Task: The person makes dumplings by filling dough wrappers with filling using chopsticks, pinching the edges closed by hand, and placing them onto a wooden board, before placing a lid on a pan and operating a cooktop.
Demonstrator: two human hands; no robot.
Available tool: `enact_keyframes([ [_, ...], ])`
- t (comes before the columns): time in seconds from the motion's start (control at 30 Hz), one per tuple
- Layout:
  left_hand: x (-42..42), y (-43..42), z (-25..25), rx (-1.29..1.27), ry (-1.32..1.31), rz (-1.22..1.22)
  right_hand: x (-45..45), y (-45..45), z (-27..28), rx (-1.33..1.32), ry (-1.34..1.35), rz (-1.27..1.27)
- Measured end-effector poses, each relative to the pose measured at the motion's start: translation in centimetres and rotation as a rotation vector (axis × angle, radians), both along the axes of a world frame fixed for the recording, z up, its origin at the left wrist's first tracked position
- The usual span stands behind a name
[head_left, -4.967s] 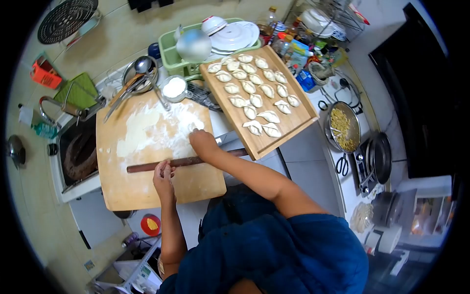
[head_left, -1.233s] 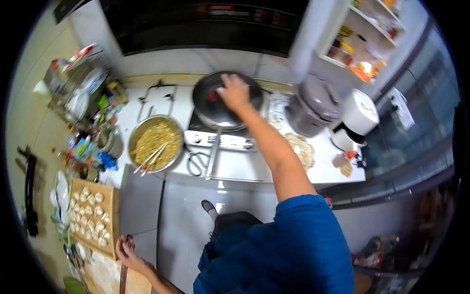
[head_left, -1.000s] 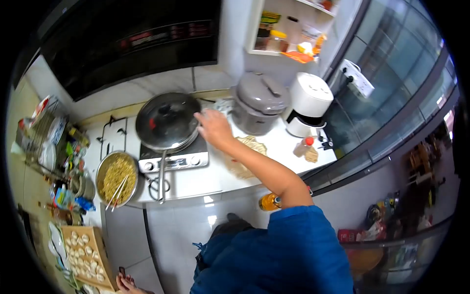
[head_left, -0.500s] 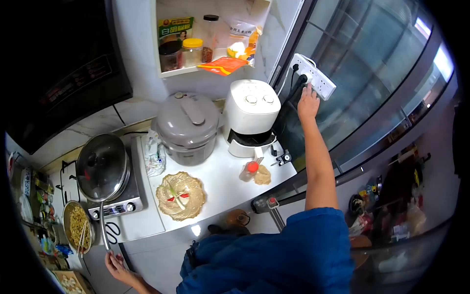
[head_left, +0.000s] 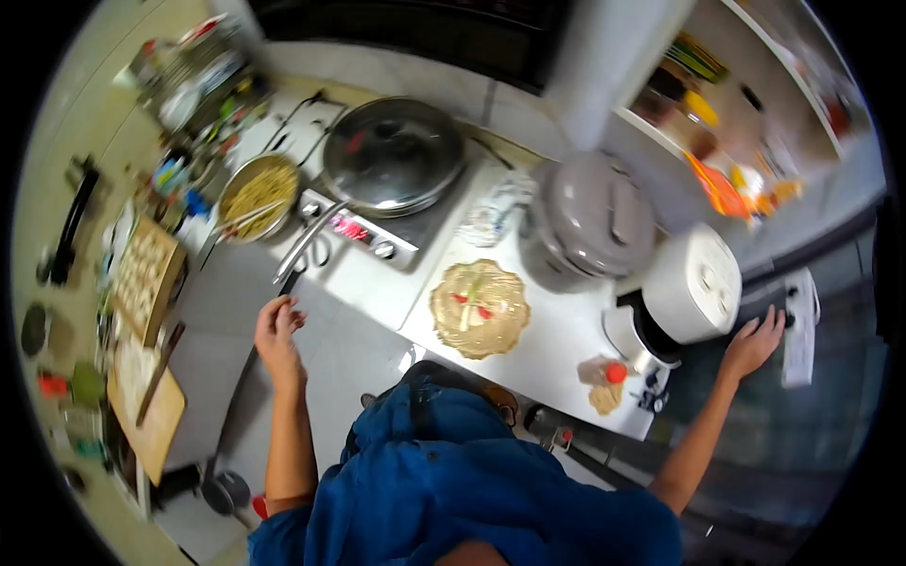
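My left hand (head_left: 279,332) is raised over the floor just below the handle of the lidded pan (head_left: 394,156), its fingers loosely apart and nothing in them. Out to the right, my right hand (head_left: 753,345) has its fingers spread and empty, beside the white power strip (head_left: 800,330) and the white air fryer (head_left: 692,283). The pan sits on an induction cooker (head_left: 394,247) whose display glows red. Whether my right fingertips touch the strip or a plug is blurred.
A bowl of filling with chopsticks (head_left: 260,196) stands left of the cooker. A gold plate (head_left: 479,309), a grey pressure cooker (head_left: 587,222) and a red-capped jar (head_left: 614,374) are on the counter. Farther left are the dumpling tray (head_left: 143,280) and the floured board (head_left: 160,420).
The view has turned back left toward the stove. My right hand has drawn slightly away from the plugs, and my left hand has come up near the pan handle. The cooker's display is now lit.
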State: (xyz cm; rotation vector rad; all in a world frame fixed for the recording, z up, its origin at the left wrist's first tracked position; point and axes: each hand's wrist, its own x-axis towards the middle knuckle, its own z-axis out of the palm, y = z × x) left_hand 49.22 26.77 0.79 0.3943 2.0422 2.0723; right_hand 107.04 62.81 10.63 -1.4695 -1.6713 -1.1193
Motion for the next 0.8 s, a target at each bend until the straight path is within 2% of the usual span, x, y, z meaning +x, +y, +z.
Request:
enact_keyframes([
  [0.1, -0.2, -2.1, -0.5, -0.002, -0.022, 0.063, -11.5, -1.4, -5.0, -0.293, 0.129, 0.674],
  [0.13, -0.4, -2.9, -0.8, 0.0, -0.03, 0.084, -17.5, -2.9, -5.3, -0.45, 0.058, 0.918],
  [0.17, -0.7, -3.6, -0.9, 0.004, -0.037, 0.102, -23.3, -5.1, -6.4, -0.549, 0.016, 0.981],
  [0.2, -0.8, -4.5, -0.9, 0.002, -0.042, 0.136, -28.4, -5.2, -9.4, -0.709, -0.01, 1.243],
  [0.23, -0.9, -5.5, -1.0, -0.001, -0.047, 0.169, -33.3, -7.3, -10.4, -0.746, -0.101, 1.245],
  [0.27, -1.0, -6.6, -1.1, -0.003, -0.054, 0.202, -38.1, -8.8, -10.9, -0.691, -0.111, 1.414],
  [0.33, -1.4, -9.1, -1.2, -0.01, -0.058, 0.284, -46.8, -11.4, -10.0, -0.728, -0.123, 1.574],
  [0.37, -1.5, -10.6, -1.4, -0.018, -0.061, 0.325, -50.8, -12.3, -9.8, -0.76, -0.106, 1.603],
  [0.4, -1.7, -12.1, -1.7, -0.017, -0.08, 0.366, -55.1, -12.7, -11.0, -0.655, -0.095, 1.611],
  [0.43, -2.0, -13.7, -2.1, -0.016, -0.096, 0.406, -58.6, -13.4, -10.5, -0.811, -0.083, 1.607],
  [0.57, -2.8, -20.3, -3.1, -0.004, -0.122, 0.57, -71.1, -13.1, -15.6, -0.901, -0.464, 1.337],
  [0.7, -3.9, -27.7, -4.5, -0.007, -0.138, 0.746, -77.5, -12.0, -19.0, -1.119, -0.674, 1.065],
  [0.8, -5.0, -33.2, -5.5, -0.032, -0.164, 0.841, -79.1, -11.5, -20.4, -1.075, -0.746, 1.097],
])
